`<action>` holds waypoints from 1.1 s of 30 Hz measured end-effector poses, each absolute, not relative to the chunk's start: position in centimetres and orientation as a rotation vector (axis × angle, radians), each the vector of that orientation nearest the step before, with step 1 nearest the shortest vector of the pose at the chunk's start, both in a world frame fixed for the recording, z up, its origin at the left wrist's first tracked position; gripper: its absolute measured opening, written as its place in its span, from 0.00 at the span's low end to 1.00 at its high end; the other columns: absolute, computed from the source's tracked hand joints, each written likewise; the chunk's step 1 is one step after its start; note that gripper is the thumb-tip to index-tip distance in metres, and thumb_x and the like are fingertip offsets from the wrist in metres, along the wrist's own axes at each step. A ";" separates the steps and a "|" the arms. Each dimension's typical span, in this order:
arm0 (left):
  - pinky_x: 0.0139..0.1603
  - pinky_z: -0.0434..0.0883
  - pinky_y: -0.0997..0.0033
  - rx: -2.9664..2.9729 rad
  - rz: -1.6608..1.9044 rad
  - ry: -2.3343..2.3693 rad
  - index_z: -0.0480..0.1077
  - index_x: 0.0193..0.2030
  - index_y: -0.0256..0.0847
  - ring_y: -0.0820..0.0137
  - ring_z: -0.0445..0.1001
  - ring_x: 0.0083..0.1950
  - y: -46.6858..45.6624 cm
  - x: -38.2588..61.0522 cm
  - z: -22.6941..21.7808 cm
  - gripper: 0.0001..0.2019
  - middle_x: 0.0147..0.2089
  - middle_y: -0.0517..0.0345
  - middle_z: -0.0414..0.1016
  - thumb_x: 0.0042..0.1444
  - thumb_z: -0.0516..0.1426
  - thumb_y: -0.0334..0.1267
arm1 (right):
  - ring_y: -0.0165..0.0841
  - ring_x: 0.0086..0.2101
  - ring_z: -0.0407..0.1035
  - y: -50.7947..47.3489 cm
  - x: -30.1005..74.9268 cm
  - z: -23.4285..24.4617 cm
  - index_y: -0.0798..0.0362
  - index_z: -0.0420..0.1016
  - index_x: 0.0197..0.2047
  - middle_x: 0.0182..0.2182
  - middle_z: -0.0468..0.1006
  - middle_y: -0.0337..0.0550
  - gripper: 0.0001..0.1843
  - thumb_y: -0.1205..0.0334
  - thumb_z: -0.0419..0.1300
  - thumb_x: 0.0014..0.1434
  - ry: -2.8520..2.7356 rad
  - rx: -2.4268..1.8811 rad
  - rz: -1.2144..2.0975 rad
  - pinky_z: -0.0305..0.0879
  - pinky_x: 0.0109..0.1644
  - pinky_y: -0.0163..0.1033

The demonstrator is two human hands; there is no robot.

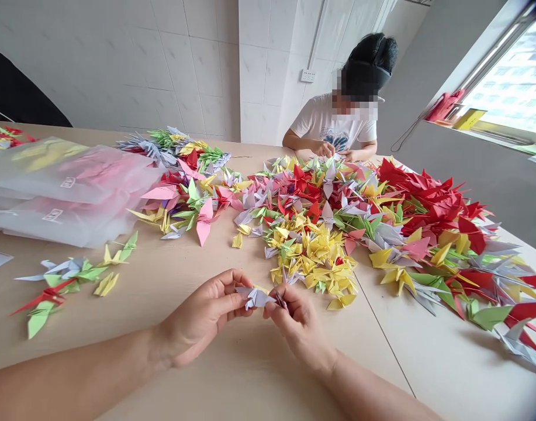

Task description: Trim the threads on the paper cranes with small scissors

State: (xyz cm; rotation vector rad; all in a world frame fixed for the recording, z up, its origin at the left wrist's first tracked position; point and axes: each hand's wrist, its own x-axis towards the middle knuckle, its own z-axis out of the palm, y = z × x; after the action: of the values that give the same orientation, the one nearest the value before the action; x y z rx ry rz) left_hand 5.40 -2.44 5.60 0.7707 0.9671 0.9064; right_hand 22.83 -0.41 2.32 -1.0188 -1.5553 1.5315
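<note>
Between my two hands, above the table, is a pale lilac-grey folded paper crane (pixel 255 297). My left hand (pixel 206 316) pinches one end of it between thumb and fingers. At the other end my right hand (pixel 296 324) grips the paper, its fingers curled in. A small dark thing (pixel 280 300) shows at the right fingertips; what it is I cannot make out. Just beyond my hands lies a heap of small yellow folded papers (pixel 311 248). Off to the left a short row of cranes rests on the table, among them a red crane (pixel 51 295).
Mixed coloured cranes (pixel 303 187) spread across the table (pixel 175 362), with a red pile (pixel 429 193) at right. Frosted plastic bags (pixel 87 204) holding folded paper lie at left. Across the table, a person in a white shirt (pixel 314 120) works with both hands. A seam crosses the tabletop.
</note>
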 end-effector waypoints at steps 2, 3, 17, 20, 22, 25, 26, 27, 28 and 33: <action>0.45 0.64 0.70 0.765 0.908 0.970 0.66 0.37 0.42 0.74 0.69 0.39 -3.0 5.2 5.7 0.03 0.36 0.61 0.72 0.56 0.56 0.36 | 0.27 0.23 0.50 -0.8 22.9 2.5 0.54 0.64 0.26 0.20 0.58 0.33 0.10 0.60 0.55 0.57 -1.615 -0.991 1.500 0.48 0.26 0.33; 0.44 0.64 0.71 0.765 0.908 0.970 0.66 0.38 0.42 0.74 0.68 0.38 -3.3 5.1 5.8 0.03 0.36 0.61 0.72 0.56 0.56 0.36 | 0.27 0.22 0.49 -1.1 22.9 2.7 0.53 0.64 0.26 0.19 0.57 0.32 0.10 0.60 0.55 0.57 -1.642 -0.976 1.492 0.47 0.26 0.33; 0.46 0.66 0.72 0.965 0.959 0.835 0.71 0.41 0.43 0.72 0.68 0.41 -6.2 3.8 9.0 0.08 0.38 0.60 0.72 0.55 0.56 0.32 | 0.25 0.21 0.51 -3.7 21.0 7.7 0.53 0.65 0.26 0.21 0.64 0.35 0.14 0.52 0.57 0.56 -1.538 -0.862 1.657 0.48 0.23 0.32; 0.40 0.68 0.74 0.964 0.956 0.813 0.71 0.38 0.42 0.73 0.70 0.36 -5.9 3.6 9.5 0.04 0.33 0.61 0.72 0.55 0.57 0.34 | 0.26 0.22 0.50 -3.9 20.4 8.5 0.53 0.64 0.25 0.20 0.61 0.34 0.14 0.53 0.57 0.56 -1.554 -0.833 1.729 0.48 0.23 0.32; 0.38 0.69 0.74 0.975 0.976 0.825 0.71 0.38 0.42 0.73 0.71 0.35 -5.4 3.3 10.2 0.05 0.31 0.61 0.73 0.55 0.58 0.35 | 0.26 0.22 0.50 -3.9 20.1 9.0 0.53 0.64 0.25 0.21 0.61 0.35 0.14 0.54 0.57 0.56 -1.582 -0.800 1.724 0.49 0.24 0.32; 0.38 0.69 0.75 1.076 0.985 0.839 0.73 0.38 0.43 0.73 0.72 0.36 -4.3 2.7 11.6 0.05 0.33 0.61 0.75 0.53 0.59 0.35 | 0.27 0.23 0.49 -3.3 20.2 10.0 0.52 0.65 0.28 0.22 0.59 0.35 0.11 0.55 0.58 0.57 -1.591 -0.738 1.719 0.49 0.25 0.33; 0.38 0.69 0.76 1.126 0.995 0.843 0.73 0.37 0.44 0.73 0.72 0.36 -3.7 2.4 12.1 0.04 0.33 0.61 0.75 0.53 0.59 0.35 | 0.27 0.24 0.49 -2.9 20.4 10.4 0.52 0.67 0.31 0.23 0.59 0.35 0.10 0.55 0.59 0.57 -1.582 -0.722 1.731 0.49 0.26 0.33; 0.38 0.69 0.75 1.178 1.010 0.850 0.73 0.36 0.44 0.73 0.72 0.36 -3.2 2.2 12.7 0.04 0.33 0.61 0.74 0.53 0.59 0.35 | 0.27 0.24 0.50 -2.5 20.6 11.0 0.52 0.68 0.35 0.24 0.60 0.35 0.10 0.54 0.59 0.56 -1.575 -0.711 1.737 0.50 0.27 0.34; 0.38 0.69 0.75 1.234 1.030 0.862 0.73 0.35 0.44 0.72 0.71 0.36 -2.7 1.9 13.2 0.03 0.33 0.61 0.74 0.52 0.60 0.36 | 0.28 0.25 0.52 -2.1 20.8 11.6 0.51 0.69 0.38 0.25 0.61 0.36 0.11 0.53 0.59 0.56 -1.579 -0.709 1.729 0.51 0.27 0.34; 0.33 0.71 0.73 1.403 1.115 0.912 0.71 0.33 0.45 0.70 0.71 0.35 -0.4 0.1 15.0 0.04 0.34 0.59 0.72 0.50 0.61 0.36 | 0.32 0.26 0.57 0.5 22.0 15.2 0.49 0.75 0.44 0.26 0.66 0.41 0.17 0.48 0.60 0.55 -1.626 -0.777 1.480 0.57 0.27 0.35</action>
State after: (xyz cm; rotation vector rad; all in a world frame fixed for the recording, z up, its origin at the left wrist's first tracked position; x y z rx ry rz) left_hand 0.13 -0.41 15.00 1.4026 0.9117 1.1148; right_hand 22.05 0.54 15.17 -0.7769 -1.6261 1.4802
